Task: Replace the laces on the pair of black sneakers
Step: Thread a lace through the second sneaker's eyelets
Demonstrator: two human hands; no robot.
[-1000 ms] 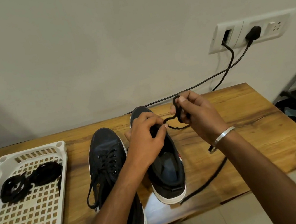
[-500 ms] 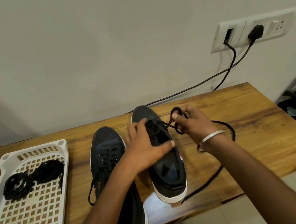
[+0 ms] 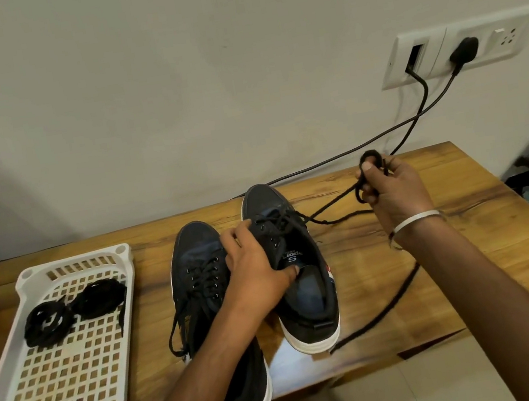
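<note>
Two black sneakers with white soles stand side by side on the wooden table (image 3: 470, 237). My left hand (image 3: 256, 267) grips the tongue and side of the right sneaker (image 3: 306, 297), thumb inside its opening. My right hand (image 3: 389, 191) is raised to the right of that shoe and holds a black lace (image 3: 329, 204) wound in loops around its fingers; the lace runs taut from the shoe's upper eyelets to the hand. Another length of lace trails across the table to its front edge. The left sneaker (image 3: 198, 273) is fully laced, loose ends hanging at its left.
A white perforated plastic tray (image 3: 60, 388) sits at the table's left with two coiled black laces (image 3: 72, 310) in it. Black power cables (image 3: 335, 154) run along the wall from a socket panel (image 3: 460, 48) behind the table. A dark shelf stands at far right.
My right hand has swung up and to the right, away from the shoe, drawing the lace out taut through the eyelets. My left hand stays on the right sneaker.
</note>
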